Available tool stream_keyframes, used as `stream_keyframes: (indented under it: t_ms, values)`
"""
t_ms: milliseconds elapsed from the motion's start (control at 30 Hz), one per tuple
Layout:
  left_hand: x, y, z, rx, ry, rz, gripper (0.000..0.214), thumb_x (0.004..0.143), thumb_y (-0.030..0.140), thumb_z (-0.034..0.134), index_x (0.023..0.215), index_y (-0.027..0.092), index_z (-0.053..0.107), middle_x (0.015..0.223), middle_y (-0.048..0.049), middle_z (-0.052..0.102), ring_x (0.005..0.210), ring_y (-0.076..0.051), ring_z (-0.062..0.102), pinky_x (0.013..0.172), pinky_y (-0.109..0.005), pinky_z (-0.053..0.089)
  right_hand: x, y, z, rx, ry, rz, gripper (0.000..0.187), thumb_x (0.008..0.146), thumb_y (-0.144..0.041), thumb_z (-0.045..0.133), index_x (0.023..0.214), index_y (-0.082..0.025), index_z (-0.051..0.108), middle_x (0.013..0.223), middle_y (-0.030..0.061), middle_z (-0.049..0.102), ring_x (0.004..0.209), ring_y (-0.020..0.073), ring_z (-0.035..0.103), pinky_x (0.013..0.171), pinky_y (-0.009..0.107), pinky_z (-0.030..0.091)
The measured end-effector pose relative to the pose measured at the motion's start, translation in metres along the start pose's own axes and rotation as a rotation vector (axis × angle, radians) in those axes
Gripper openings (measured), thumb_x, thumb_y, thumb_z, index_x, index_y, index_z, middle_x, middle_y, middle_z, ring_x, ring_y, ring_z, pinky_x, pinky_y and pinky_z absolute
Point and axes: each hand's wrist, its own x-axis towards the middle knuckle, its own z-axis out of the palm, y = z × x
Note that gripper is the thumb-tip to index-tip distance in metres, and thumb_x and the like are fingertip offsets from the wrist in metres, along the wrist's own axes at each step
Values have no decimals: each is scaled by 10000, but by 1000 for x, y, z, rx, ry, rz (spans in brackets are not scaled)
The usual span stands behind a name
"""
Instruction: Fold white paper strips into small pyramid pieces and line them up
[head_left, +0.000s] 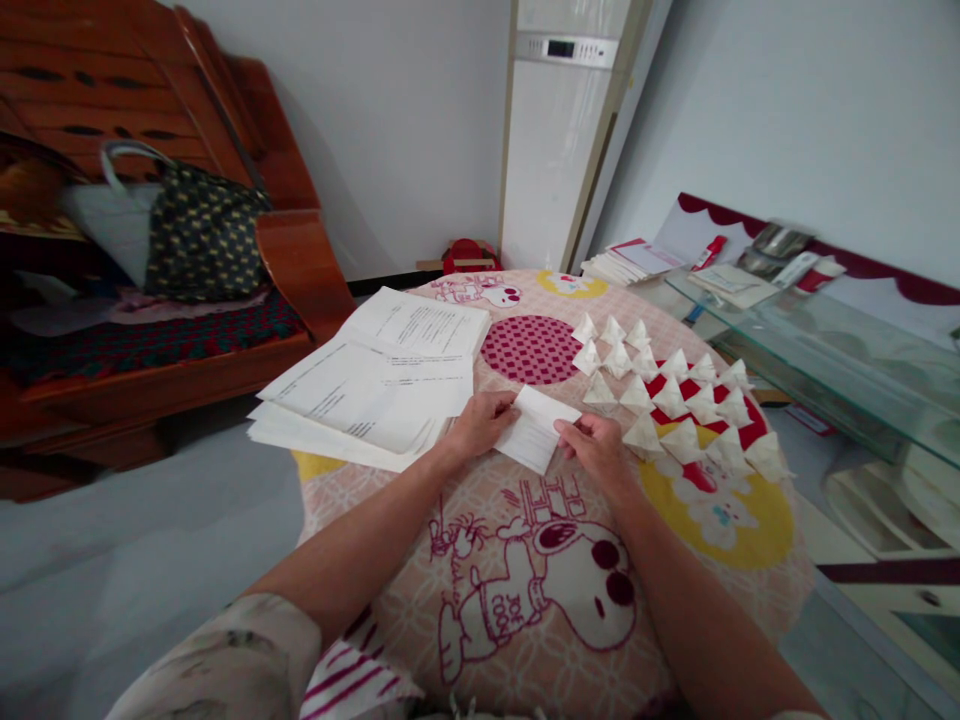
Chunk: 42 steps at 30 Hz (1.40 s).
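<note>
The desk (525, 600) fills the lower centre of the frame. On it, near mid-frame, a slip of paper (536, 430) sits between the left hand (480, 422) and the right hand (596, 447), both touching its edges. A stack of sheets (367, 390) lies left of the slip. Rows of folded triangles (675, 400) lie to its right. In the upper left a bag (202, 235) rests on a bench (225, 370). An air conditioner (555, 140) stands behind the desk at top centre. A glass table (825, 340) runs along the right edge, with a pile of booklets (626, 262) at its far end.

Soft, even daylight, shadows faint; wide-lens bending at the edges, where the wooden bench (135, 130) blurs slightly.
</note>
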Motion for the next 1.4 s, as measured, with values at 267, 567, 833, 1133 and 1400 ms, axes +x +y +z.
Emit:
stream_keyframes:
  t_ms: [267, 567, 833, 1133, 1400]
  values:
    - [-1, 2, -5, 79, -94, 90, 191, 860, 212, 540, 843, 153, 721, 710, -14, 625, 646, -139, 517, 648, -253, 426, -2, -2, -2, -112, 56, -92, 354, 820, -462, 616, 585, -204, 556, 498, -9, 544, 457, 137, 521, 447, 252, 400]
    - [-11, 6, 5, 183, -68, 379, 369, 842, 144, 627, 1201, 210, 686, 1274, -117, 650, 1204, -252, 580, 1059, -463, 453, -2, -1, 5, 96, 39, 179, 212, 760, -395, 642, 706, -193, 607, 570, 11, 639, 375, 138, 537, 310, 231, 344]
    - [-13, 9, -2, 269, -271, 494, 574, 729, 91, 692, 1289, 203, 632, 1382, -130, 585, 1290, -287, 519, 1093, -484, 418, -5, -12, 2, 341, 10, 321, 147, 689, -305, 681, 718, -183, 604, 560, 20, 664, 390, 135, 571, 321, 214, 397]
    - [-10, -1, -7, 227, -340, 474, 434, 688, -11, 568, 1013, 201, 763, 1116, -102, 717, 1067, -242, 642, 957, -373, 487, -7, -5, -5, 56, -164, 335, 143, 720, -281, 639, 624, -192, 580, 477, 6, 617, 329, 125, 524, 289, 206, 337]
    - [-10, 5, -12, 49, -349, 354, 279, 752, 66, 600, 880, 229, 787, 972, -69, 759, 961, -211, 669, 926, -356, 498, -2, -5, -20, -260, -33, 169, 315, 821, -350, 591, 537, -219, 552, 452, -2, 558, 343, 119, 468, 371, 253, 333]
